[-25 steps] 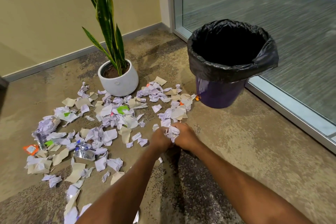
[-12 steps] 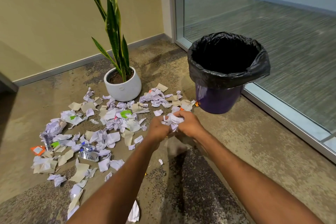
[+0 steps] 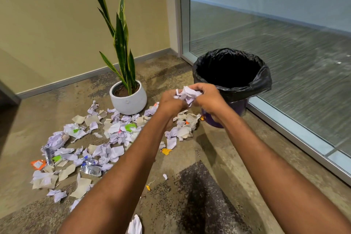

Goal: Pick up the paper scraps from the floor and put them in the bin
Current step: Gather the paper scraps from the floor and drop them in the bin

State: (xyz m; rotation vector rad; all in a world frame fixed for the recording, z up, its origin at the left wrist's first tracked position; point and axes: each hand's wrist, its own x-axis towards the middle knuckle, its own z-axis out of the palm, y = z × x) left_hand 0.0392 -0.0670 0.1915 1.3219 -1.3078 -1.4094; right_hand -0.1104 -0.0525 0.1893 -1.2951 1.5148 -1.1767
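Now: paper wad held just short of bin.
I have left hand and right hand curled together round it so nothing spills; loose scraps lie on floor, left.

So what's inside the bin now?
The bin shows only its black bag. The inside is too dark to tell if any paper lies there. The left hand and right hand hold a bunch of scraps in front of its near rim, hiding that part.
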